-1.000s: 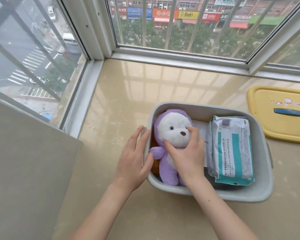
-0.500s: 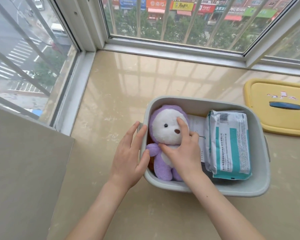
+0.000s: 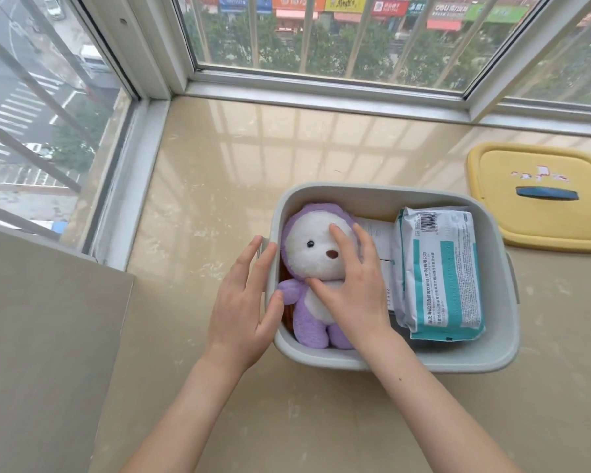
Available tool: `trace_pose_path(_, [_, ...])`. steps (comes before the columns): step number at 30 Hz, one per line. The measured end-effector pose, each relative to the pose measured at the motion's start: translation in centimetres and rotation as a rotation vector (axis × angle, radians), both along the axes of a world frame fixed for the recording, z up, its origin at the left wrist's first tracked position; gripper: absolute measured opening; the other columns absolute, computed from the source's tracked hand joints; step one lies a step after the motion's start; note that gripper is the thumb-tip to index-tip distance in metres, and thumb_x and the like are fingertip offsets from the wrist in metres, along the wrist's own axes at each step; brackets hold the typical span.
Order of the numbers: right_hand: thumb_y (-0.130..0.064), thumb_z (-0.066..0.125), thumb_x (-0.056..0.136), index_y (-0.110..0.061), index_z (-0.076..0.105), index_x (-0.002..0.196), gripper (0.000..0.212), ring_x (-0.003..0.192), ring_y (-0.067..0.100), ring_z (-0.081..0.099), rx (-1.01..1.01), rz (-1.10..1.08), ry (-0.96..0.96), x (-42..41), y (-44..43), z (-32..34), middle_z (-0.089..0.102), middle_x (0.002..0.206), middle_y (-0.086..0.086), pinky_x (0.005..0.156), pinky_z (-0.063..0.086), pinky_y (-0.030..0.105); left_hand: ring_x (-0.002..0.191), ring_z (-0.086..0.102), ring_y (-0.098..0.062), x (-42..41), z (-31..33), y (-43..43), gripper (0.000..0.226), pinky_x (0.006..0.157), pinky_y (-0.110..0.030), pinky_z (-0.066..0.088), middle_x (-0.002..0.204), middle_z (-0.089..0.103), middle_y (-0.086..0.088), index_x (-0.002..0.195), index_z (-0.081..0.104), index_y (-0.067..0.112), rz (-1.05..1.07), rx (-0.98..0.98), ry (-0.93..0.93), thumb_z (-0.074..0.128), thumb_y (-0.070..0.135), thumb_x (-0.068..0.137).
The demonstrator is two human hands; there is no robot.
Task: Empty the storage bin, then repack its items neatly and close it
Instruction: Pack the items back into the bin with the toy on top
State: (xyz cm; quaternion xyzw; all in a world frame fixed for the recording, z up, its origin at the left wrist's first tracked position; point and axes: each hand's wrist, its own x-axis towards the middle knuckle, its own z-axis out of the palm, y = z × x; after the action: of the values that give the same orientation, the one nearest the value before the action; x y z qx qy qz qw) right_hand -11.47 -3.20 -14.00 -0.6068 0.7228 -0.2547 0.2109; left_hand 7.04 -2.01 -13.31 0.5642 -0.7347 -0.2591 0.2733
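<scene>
A grey storage bin (image 3: 382,194) stands on the beige sill. Inside at the left lies a purple and white plush bear (image 3: 313,249), face up. At the right lies a white and teal wipes pack (image 3: 439,271), with a white paper item (image 3: 377,233) between them. Something orange shows under the bear. My left hand (image 3: 243,302) rests flat against the bin's left outer wall, fingers apart. My right hand (image 3: 352,285) lies on the bear, thumb across its chest and fingers spread over its face. The yellow lid (image 3: 539,199) lies apart, to the right of the bin.
Window frames and barred glass close off the sill (image 3: 219,199) at the back and left. A beige wall panel (image 3: 41,336) stands at the near left.
My right hand's fingers have spread wider across the bear's face. The view has shifted, so the bin sits slightly lower and more central. My left hand stays on the bin wall.
</scene>
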Motion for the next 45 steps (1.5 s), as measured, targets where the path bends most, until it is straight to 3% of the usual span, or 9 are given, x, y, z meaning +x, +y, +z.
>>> trace_pose_path(4, [-0.027, 0.079, 0.073, -0.025, 0.042, 0.144, 0.08, 0.139, 0.019, 0.032, 0.008, 0.054, -0.071, 0.1, -0.4, -0.4, 0.033, 0.151, 0.003, 0.114, 0.031, 0.034, 0.144, 0.03, -0.019, 0.0, 0.1, 0.1, 0.06, 0.114, -0.035, 0.03, 0.156, 0.031, -0.008, 0.149, 0.037, 0.014, 0.003, -0.001, -0.032, 0.04, 0.035, 0.092])
trace_pose_path(9, [-0.033, 0.075, 0.077, -0.023, 0.043, 0.143, 0.074, 0.139, 0.018, 0.033, 0.017, 0.076, -0.053, -0.2, -0.1, 0.6, 0.035, 0.151, 0.003, 0.113, 0.031, 0.031, 0.142, 0.034, -0.022, 0.1, 0.5, 0.2, 0.061, 0.113, -0.036, 0.03, 0.155, 0.033, -0.009, 0.149, 0.037, 0.014, -0.002, -0.014, -0.128, 0.04, 0.035, 0.092])
trace_pose_path(13, [-0.038, 0.06, 0.085, -0.013, 0.053, 0.135, 0.057, 0.131, 0.026, 0.044, -0.12, 0.074, 0.013, -1.5, 1.7, 4.0, 0.05, 0.14, 0.01, 0.11, 0.035, 0.037, 0.136, 0.041, -0.027, 0.2, 2.6, 0.8, 0.059, 0.111, -0.041, 0.032, 0.148, 0.045, -0.009, 0.145, 0.043, 0.009, 0.024, -0.027, -0.223, 0.038, 0.037, 0.093])
trace_pose_path(20, [-0.04, 0.048, 0.091, -0.008, 0.058, 0.13, 0.051, 0.125, 0.031, 0.05, -0.249, -0.019, 0.156, -6.4, 6.9, 14.9, 0.057, 0.132, 0.011, 0.105, 0.039, 0.044, 0.133, 0.046, -0.029, -0.8, 13.5, 3.1, 0.053, 0.114, -0.029, 0.023, 0.139, 0.055, -0.008, 0.137, 0.053, 0.006, 0.005, -0.12, -0.209, 0.036, 0.037, 0.097])
trace_pose_path(22, [-0.04, 0.047, 0.09, -0.009, 0.059, 0.128, 0.05, 0.121, 0.031, 0.051, -0.265, -0.03, 0.21, -7.4, 8.6, 18.6, 0.058, 0.13, 0.011, 0.103, 0.038, 0.04, 0.134, 0.045, -0.029, -1.5, 17.2, 4.0, 0.052, 0.113, -0.031, 0.024, 0.14, 0.054, -0.007, 0.138, 0.053, 0.008, -0.034, -0.164, -0.205, 0.037, 0.036, 0.096])
trace_pose_path(28, [-0.045, 0.047, 0.088, -0.017, 0.056, 0.133, 0.053, 0.122, 0.032, 0.05, -0.242, -0.024, 0.361, -8.4, 15.7, 26.6, 0.055, 0.133, 0.008, 0.099, 0.037, 0.044, 0.131, 0.046, -0.031, -3.7, 25.2, 8.9, 0.051, 0.108, -0.045, 0.036, 0.141, 0.054, -0.006, 0.138, 0.054, 0.013, -0.144, -0.297, -0.22, 0.04, 0.032, 0.093])
trace_pose_path(32, [-0.05, 0.043, 0.09, -0.018, 0.052, 0.136, 0.056, 0.126, 0.031, 0.047, -0.127, -0.056, 0.327, -9.0, 21.2, 26.5, 0.053, 0.136, 0.007, 0.103, 0.04, 0.046, 0.124, 0.05, -0.028, -4.6, 25.3, 13.3, 0.048, 0.105, -0.039, 0.039, 0.133, 0.057, -0.006, 0.133, 0.058, 0.016, -0.223, -0.27, -0.247, 0.046, 0.033, 0.09])
trace_pose_path(36, [-0.052, 0.039, 0.09, -0.017, 0.052, 0.136, 0.059, 0.123, 0.029, 0.048, -0.056, -0.127, 0.317, -10.3, 25.1, 25.2, 0.055, 0.133, 0.006, 0.101, 0.041, 0.045, 0.107, 0.058, -0.029, -5.6, 23.6, 15.7, 0.047, 0.09, -0.039, 0.048, 0.119, 0.063, -0.007, 0.129, 0.061, 0.02, -0.345, -0.189, -0.318, 0.048, 0.038, 0.088])
trace_pose_path(45, [-0.047, 0.042, 0.089, -0.017, 0.053, 0.134, 0.056, 0.117, 0.027, 0.051, -0.08, -0.306, 0.341, -17.3, 27.0, 27.0, 0.059, 0.127, 0.005, 0.096, 0.044, 0.044, 0.123, 0.052, -0.032, -11.8, 25.1, 13.0, 0.049, 0.105, -0.047, 0.041, 0.134, 0.059, -0.006, 0.133, 0.058, 0.026, -0.474, -0.25, -0.356, 0.046, 0.042, 0.088])
